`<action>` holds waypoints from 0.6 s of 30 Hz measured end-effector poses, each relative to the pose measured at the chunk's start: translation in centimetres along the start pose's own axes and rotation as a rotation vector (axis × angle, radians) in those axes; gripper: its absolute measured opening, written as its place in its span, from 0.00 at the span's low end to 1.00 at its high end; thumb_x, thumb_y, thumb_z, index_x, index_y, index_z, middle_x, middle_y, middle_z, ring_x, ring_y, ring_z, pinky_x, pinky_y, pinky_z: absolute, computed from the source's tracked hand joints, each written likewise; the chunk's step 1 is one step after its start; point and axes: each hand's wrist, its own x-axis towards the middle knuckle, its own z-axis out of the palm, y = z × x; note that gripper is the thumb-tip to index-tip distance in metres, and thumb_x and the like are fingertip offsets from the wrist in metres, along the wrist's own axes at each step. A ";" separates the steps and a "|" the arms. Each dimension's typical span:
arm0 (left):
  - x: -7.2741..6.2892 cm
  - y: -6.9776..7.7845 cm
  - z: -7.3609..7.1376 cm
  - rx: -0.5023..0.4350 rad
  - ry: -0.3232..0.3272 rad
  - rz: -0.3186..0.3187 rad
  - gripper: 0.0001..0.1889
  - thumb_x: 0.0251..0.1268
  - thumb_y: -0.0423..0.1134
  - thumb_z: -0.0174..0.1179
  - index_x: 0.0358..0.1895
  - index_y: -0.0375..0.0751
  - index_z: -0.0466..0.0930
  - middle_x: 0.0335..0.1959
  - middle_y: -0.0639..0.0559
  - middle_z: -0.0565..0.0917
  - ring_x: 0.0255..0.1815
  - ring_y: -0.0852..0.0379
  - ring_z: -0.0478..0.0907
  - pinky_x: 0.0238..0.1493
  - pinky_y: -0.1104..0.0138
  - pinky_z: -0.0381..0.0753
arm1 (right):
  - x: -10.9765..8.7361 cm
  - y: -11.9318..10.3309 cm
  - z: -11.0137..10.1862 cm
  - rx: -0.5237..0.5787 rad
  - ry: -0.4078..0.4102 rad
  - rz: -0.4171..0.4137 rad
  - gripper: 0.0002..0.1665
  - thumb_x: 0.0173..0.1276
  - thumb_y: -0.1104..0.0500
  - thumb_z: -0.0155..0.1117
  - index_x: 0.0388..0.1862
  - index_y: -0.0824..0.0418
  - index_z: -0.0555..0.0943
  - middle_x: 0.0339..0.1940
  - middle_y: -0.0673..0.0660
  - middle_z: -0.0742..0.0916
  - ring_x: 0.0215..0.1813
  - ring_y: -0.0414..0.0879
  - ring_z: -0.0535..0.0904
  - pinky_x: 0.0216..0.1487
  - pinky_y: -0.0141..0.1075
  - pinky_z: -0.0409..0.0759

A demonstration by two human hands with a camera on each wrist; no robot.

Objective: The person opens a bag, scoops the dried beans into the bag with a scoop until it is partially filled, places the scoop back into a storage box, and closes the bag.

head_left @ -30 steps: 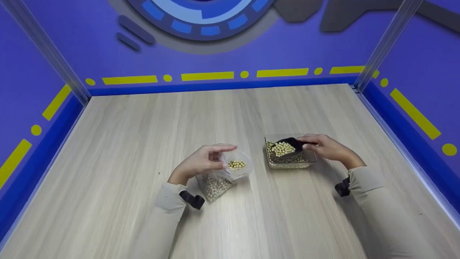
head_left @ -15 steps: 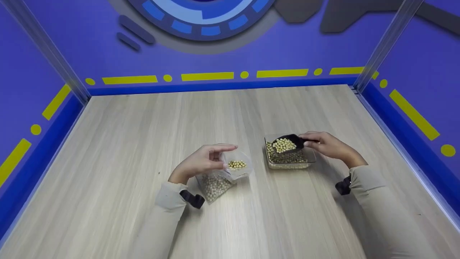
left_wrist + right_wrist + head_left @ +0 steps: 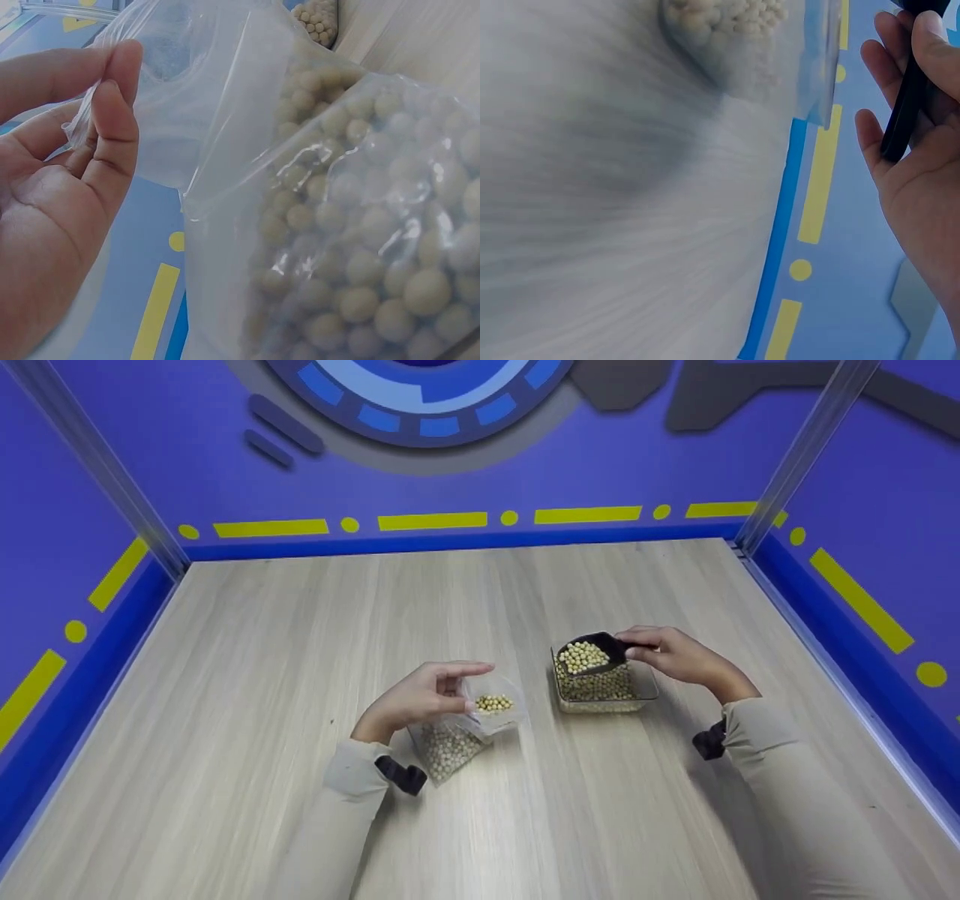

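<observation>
Left hand (image 3: 416,699) is pinching the clear bag (image 3: 450,748) by its mouth, bag's sitting on the table (image 3: 300,660) with little balls (image 3: 583,658) inside. Right hand (image 3: 679,656) grips a loaded black scoop (image 3: 614,647) over the plastic box (image 3: 607,706) nearby.

black scoop (image 3: 615,648), pale yellow beads (image 3: 583,658); violet-blue wall (image 3: 637,465) with yellow dashes (image 3: 433,522) and dots (image 3: 509,518).

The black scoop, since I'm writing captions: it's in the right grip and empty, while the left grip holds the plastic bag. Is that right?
One thing is wrong: the black scoop isn't empty. The head view shows it loaded with pale yellow beads. It is in the right grip, and the left grip holds the plastic bag.
</observation>
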 end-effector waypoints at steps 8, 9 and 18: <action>0.0 0.0 0.0 -0.015 -0.006 0.002 0.30 0.59 0.26 0.62 0.67 0.36 0.69 0.21 0.57 0.73 0.21 0.66 0.63 0.24 0.76 0.66 | 0.6 -0.8 0.5 0.017 -0.025 -0.015 0.22 0.72 0.62 0.54 0.63 0.70 0.74 0.60 0.68 0.79 0.63 0.62 0.73 0.58 0.51 0.74; 0.0 0.0 0.0 -0.014 -0.005 0.004 0.30 0.59 0.27 0.62 0.67 0.36 0.69 0.22 0.57 0.73 0.21 0.66 0.63 0.24 0.76 0.66 | 0.7 -1.0 0.5 0.025 -0.032 -0.018 0.22 0.72 0.62 0.54 0.63 0.70 0.74 0.61 0.67 0.79 0.63 0.62 0.73 0.58 0.52 0.74; -0.1 0.1 0.1 -0.021 0.011 0.012 0.30 0.57 0.26 0.63 0.66 0.35 0.70 0.31 0.51 0.76 0.24 0.68 0.65 0.27 0.76 0.68 | 1.6 -2.3 1.5 0.059 -0.064 -0.049 0.22 0.73 0.62 0.54 0.63 0.68 0.75 0.60 0.65 0.80 0.63 0.60 0.74 0.59 0.53 0.74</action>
